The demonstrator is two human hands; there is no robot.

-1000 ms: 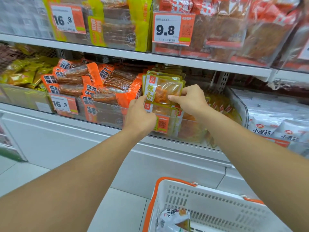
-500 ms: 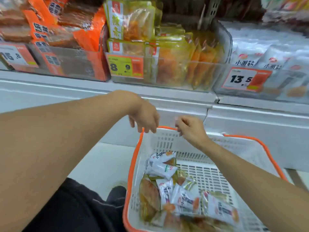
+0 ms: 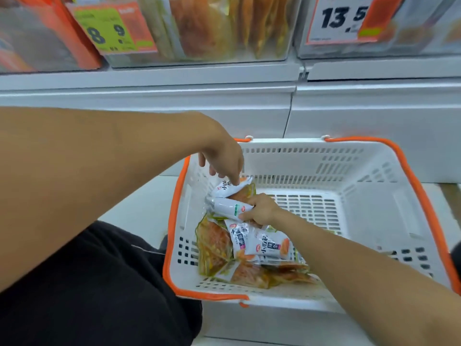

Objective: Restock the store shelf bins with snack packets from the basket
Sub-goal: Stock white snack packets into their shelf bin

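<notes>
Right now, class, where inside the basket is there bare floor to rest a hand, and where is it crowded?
Free: the slotted floor of the basket toward its right wall and far wall. Crowded: the left and near part, where white packets and orange packets pile up. There the right hand grips a white packet and the left hand touches another.

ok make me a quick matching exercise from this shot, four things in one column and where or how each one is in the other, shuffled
Things:
1. right hand
2. left hand
3. 13.5 price tag
4. basket

States or places:
A. fingertips touching the top white packet
B. on the right shelf bin
C. white with an orange rim
D. gripping a rolled white packet

Pairs: 1-D, 2-A, 3-B, 4-C
</notes>
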